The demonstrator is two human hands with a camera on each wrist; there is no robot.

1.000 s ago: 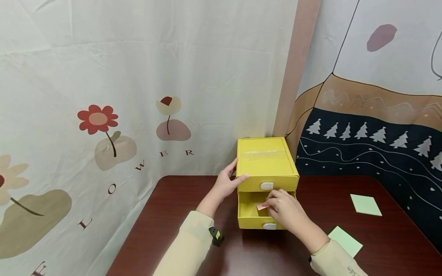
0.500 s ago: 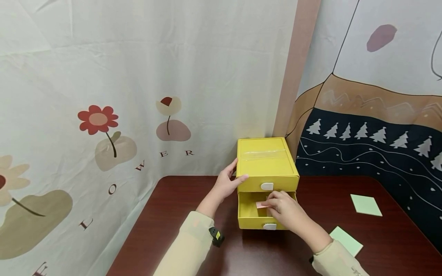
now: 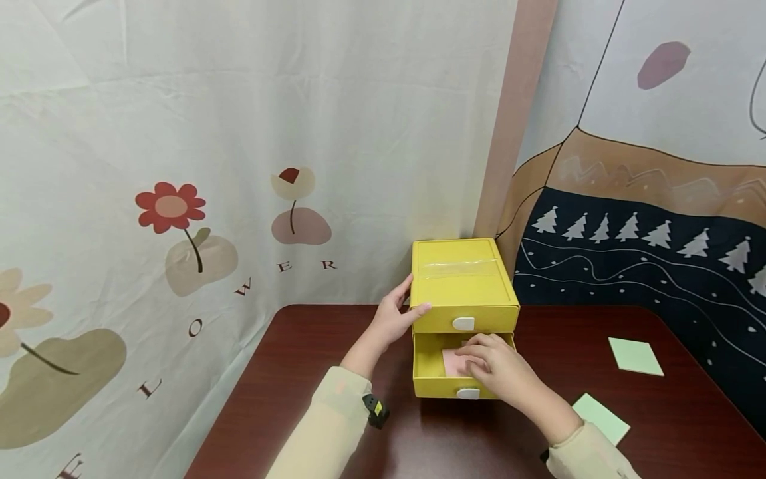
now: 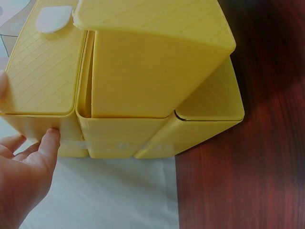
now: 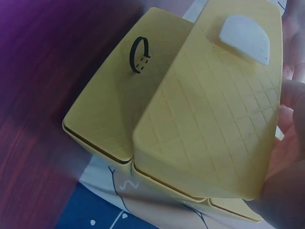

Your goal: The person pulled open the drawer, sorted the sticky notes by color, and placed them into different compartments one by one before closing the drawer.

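Note:
A yellow drawer cabinet (image 3: 457, 283) stands on the table with its middle drawer (image 3: 435, 387) pulled out. My left hand (image 3: 391, 322) rests against the cabinet's left side, thumb over the front corner of the top drawer; the left wrist view shows its fingertips (image 4: 51, 136) on the side wall. Inside the pulled-out drawer lies a pink sticky note (image 3: 451, 363). My right hand (image 3: 501, 370) reaches in over the note's right part, fingers bent and fingertips parted above it. In the right wrist view the drawer front (image 5: 205, 114) hides much of that hand.
Two pale green sticky-note pads, a far one (image 3: 636, 356) and a near one (image 3: 601, 418), lie on the dark red table (image 3: 299, 399) at the right. The bottom drawer (image 4: 214, 98) is closed. A printed curtain (image 3: 359, 133) hangs close behind the cabinet.
The pink note, earlier pinched in my right hand, now lies flatter and shows more in the drawer. My right fingers have parted. The left hand stays in place.

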